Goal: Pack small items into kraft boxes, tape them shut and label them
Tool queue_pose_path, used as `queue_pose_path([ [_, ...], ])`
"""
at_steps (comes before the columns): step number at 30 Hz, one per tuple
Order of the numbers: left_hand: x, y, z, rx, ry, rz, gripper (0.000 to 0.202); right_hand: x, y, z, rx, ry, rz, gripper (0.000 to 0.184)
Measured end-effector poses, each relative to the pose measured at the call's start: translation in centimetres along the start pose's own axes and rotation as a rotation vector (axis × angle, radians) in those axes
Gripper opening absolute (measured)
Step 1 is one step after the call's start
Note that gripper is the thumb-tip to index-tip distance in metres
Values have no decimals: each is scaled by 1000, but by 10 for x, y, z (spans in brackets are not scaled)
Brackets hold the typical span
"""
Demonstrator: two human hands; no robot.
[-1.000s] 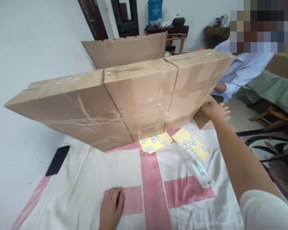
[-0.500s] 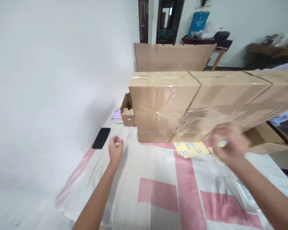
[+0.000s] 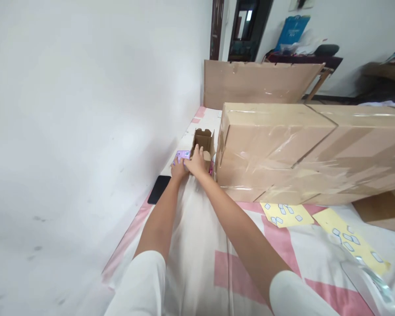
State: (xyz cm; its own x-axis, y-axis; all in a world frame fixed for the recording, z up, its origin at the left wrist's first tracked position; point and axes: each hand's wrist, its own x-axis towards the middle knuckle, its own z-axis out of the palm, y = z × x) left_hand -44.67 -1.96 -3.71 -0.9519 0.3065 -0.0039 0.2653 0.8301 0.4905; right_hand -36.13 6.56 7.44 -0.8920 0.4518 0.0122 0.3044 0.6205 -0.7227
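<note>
Both my hands reach to the back left of the cloth-covered surface and nearly touch. My left hand (image 3: 178, 170) has its fingers bent over the front edge of a flat purple package (image 3: 183, 154) by the wall. Just right of it, my right hand (image 3: 196, 164) grips the near left wall of a small open cardboard box (image 3: 202, 140), fingers over the rim and thumb toward the purple package. The box's inner bottom is hidden. A black phone (image 3: 159, 189) lies flat beside my left forearm.
Large taped cardboard boxes (image 3: 276, 145) stand in a row at the right, with a cardboard sheet (image 3: 260, 83) upright behind. Yellow sheets (image 3: 288, 215) with small white shapes lie before them. A clear plastic item (image 3: 371, 281) is at lower right. A white wall (image 3: 85, 131) borders the left.
My right hand has swung from the yellow sheets at the right to the small cardboard box. My left hand has moved forward onto the purple package. The view has shifted left.
</note>
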Motion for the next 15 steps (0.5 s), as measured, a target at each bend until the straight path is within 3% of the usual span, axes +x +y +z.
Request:
queue_pose_path([
  [4,7,-6,6,-29,13,-62,65,15,8,9,-53,-34,178,79],
  [7,11,-7,7,-61,36,-92,59,11,11,16,-91,-14,198,59],
  [11,9,-4,5,-127,110,-155,53,-12,16,23,-120,58,111,47],
  [15,-9,-2,-6,-233,211,-210,48,-46,21,14,-170,58,-144,47],
])
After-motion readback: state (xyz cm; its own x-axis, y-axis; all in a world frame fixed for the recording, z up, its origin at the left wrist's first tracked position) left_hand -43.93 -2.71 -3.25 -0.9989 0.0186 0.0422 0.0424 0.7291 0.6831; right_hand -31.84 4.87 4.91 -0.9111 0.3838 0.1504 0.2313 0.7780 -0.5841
